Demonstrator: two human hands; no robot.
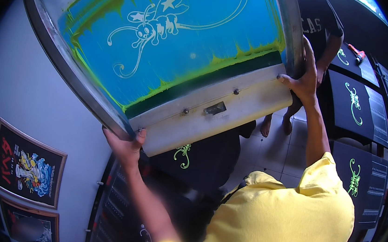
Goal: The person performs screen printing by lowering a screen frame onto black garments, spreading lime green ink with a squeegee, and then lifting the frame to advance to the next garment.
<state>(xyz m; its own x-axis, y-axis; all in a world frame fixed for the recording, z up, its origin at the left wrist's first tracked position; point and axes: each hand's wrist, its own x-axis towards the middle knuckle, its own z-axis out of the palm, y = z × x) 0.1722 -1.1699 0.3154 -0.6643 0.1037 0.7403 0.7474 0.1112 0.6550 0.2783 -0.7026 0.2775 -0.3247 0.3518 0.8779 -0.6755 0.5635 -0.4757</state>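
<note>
A screen printing frame, metal-sided with blue mesh and green ink smeared round its border, is held up tilted before me. Its mesh carries a pale winged cartoon creature with long curling tails. Along the near end runs a wide pale bar with bolts and a small rectangular slot. My left hand grips the near left corner, thumb over the bar's end. My right hand grips the right side, its thumb on the bar and fingers upright along the frame. Below the bar lies a dark T-shirt with a green print.
On the right, dark shirts with green prints lie on a row of boards, a red tool beyond them. Another person in a dark shirt stands behind the frame's right side. Framed pictures hang on the left wall. Floor tiles show between.
</note>
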